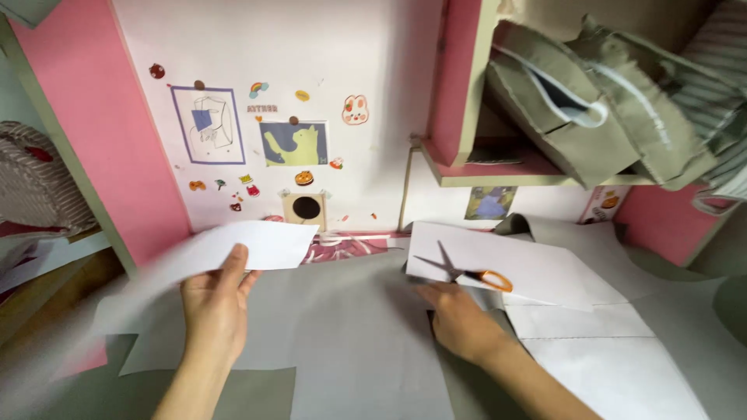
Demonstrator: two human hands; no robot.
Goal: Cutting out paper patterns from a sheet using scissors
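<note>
My left hand holds a white sheet of paper lifted above the grey desk surface; the sheet is blurred at its left end. My right hand rests flat, fingers on the near edge of another white sheet. Orange-handled scissors lie open on that sheet, just beyond my right fingertips, untouched.
More white sheets lie at the right on the desk. A white wall panel with stickers and small pictures rises behind. A pink shelf holds a grey-green bag. A woven basket sits at the left.
</note>
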